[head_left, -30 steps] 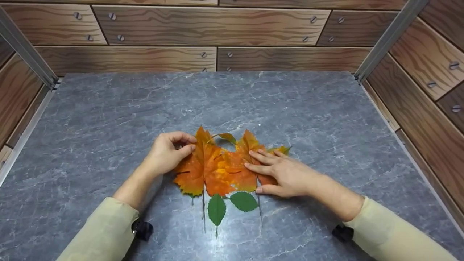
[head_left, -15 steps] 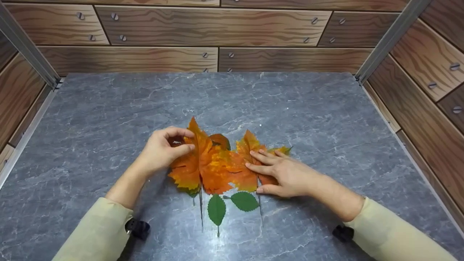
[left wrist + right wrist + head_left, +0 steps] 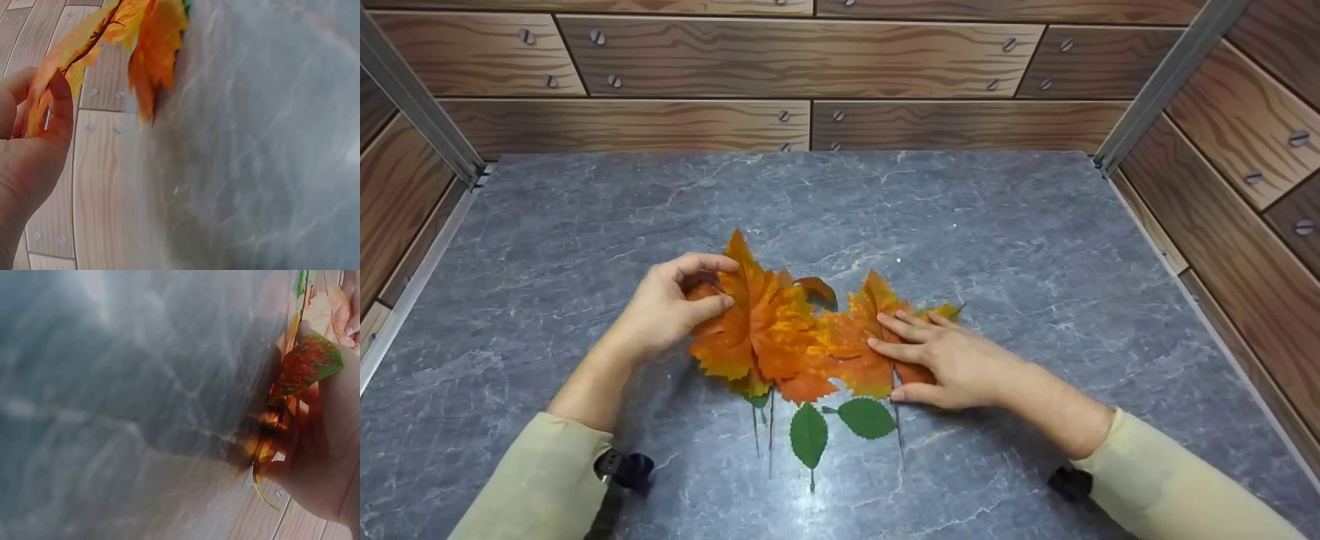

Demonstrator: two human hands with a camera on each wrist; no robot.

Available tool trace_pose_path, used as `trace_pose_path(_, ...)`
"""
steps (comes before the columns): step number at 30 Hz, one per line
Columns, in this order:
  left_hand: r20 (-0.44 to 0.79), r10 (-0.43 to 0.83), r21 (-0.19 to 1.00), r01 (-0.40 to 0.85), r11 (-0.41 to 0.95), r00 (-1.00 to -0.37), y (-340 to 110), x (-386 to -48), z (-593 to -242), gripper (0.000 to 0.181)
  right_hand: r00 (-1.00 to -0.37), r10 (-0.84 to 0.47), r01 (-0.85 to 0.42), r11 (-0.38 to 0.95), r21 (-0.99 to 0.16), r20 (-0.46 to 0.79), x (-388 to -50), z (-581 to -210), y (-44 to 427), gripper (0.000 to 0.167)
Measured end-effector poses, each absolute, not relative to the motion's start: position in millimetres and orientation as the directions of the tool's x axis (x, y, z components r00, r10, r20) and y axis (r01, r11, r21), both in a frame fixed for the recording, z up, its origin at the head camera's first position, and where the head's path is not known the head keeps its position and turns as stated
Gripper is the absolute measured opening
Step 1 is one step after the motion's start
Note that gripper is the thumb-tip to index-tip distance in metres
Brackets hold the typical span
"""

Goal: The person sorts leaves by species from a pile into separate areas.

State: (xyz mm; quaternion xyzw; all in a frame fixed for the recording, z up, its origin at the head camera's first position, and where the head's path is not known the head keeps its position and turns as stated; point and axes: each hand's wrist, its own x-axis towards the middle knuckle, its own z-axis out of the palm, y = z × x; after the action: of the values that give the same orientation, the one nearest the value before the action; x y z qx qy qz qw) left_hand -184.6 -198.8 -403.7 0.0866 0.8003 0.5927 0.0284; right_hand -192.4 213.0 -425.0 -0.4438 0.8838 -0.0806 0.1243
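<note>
Left hand (image 3: 669, 304): pinched the orange leaf (image 3: 754, 322)
Right hand (image 3: 952, 364): rested spread, gripping nothing, on neighbouring leaves (image 3: 855, 349)
Desk (image 3: 885, 202): carried these midway between side edges
Leaves: seemingly being parted; next needed steady right-hand pressure

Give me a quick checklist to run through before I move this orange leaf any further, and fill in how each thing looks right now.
1. Grip: ok. Your left hand pinches the orange leaf between thumb and fingers.
2. Other side steadied: ok. Your right hand rests with fingers spread on the right-side leaf.
3. Held leaf apart from the others: not ok. It overlaps the middle of the cluster in the head view.
4. Front green leaves, upright one and slanted one, untouched by hands: ok.
5. Thin stems untangled: cannot tell. Their upper ends are hidden under the leaves.
</note>
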Motion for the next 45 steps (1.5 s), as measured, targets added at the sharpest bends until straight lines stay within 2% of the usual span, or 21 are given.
trace_pose_path(9, 0.081, 0.156, 0.97, 0.114, 0.214, -0.984, -232.8, -190.3, -379.8, 0.044, -0.576, -0.802, -0.76, 0.596, -0.26, -0.157, -192.1, -425.5, 212.2, 0.076)
trace_pose_path(15, 0.049, 0.149, 0.979, 0.077, 0.189, -0.988, -249.5, -194.3, -365.9, 0.045, -0.582, -0.796, -0.753, 0.605, -0.257, -0.168, -192.3, -424.6, 212.2, 0.076)
trace_pose_path(31, 0.089, 0.211, 0.996, 0.093, 0.007, -0.973, -227.4, -206.2, -352.2, 0.045, -0.585, -0.793, -0.75, 0.609, -0.258, -0.17, -192.5, -424.1, 211.9, 0.076)
trace_pose_path(41, 0.131, 0.142, 0.978, 0.104, -0.183, -0.981, -293.4, -234.0, -353.2, 0.049, -0.584, -0.796, -0.753, 0.604, -0.259, -0.158, -192.5, -424.9, 212.3, 0.076)
trace_pose_path(45, 0.078, 0.13, 0.987, 0.058, -0.148, -0.988, -324.4, -241.1, -354.6, 0.051, -0.585, -0.795, -0.75, 0.606, -0.264, -0.162, -192.6, -425.8, 212.9, 0.076)
